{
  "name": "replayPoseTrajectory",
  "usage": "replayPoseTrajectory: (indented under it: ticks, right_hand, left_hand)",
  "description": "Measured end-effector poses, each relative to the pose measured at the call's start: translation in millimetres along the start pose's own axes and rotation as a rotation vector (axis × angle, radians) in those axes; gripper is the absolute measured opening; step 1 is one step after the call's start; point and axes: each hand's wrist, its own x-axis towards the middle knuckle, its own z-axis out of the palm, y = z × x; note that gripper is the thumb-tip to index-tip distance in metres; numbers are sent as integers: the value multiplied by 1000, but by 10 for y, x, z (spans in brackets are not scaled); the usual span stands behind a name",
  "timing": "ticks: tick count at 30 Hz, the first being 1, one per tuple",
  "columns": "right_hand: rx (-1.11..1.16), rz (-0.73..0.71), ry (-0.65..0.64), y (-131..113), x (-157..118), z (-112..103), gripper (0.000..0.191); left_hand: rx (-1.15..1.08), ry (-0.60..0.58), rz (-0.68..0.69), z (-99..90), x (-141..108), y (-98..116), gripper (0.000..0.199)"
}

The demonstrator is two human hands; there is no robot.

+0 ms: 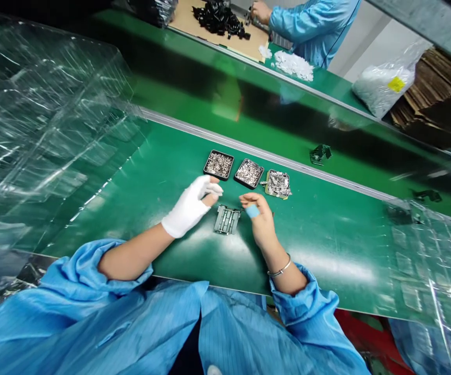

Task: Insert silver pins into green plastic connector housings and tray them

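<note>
Between the near and far edges of a glossy green desk (322,239), a grey, roughly square frame with long slots (227,220) is seen lying flat. Just off its left side, the left hand (191,204), covered by a white glove that leaves some fingertips bare, is held with a narrow gap between thumb and fingers. Near its far right corner, the right hand (262,221), marked by a light-blue wrap (252,210), is held with the fingers curled; whether anything small is pinched there cannot be told. Toward the far edge, a square black tray of small shiny metal parts (214,175), a similar second black tray (244,184) and a pile of larger silver metal pieces (279,183) are set in a row.
</note>
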Motion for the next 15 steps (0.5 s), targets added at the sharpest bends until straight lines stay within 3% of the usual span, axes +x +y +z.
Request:
replayPoseTrajectory:
  ticks: [2,3,7,9,11,15]
  right_hand:
    - [-14,-76,30,-10,-21,-119,25]
    - [-49,-123,-18,-23,-45,-167,29]
    - [-368,-278,-436,-104,-152,-227,74]
    - [-505,-308,-537,-136,-170,-205,88]
    - [-565,-308,-543,-146,-164,-183,87]
    - [-534,-276,-433,-109,-153,-158,75]
  left_hand:
    - [-50,128,11,-111,56,25,43]
    - [-54,170,6,-152,80,30,42]
    - [-4,179,-8,-194,136,-30,38]
    - [33,151,3,-177,138,-82,38]
    - [86,125,22,-164,115,-106,38]
    - [304,45,112,-117,-56,-21,36]
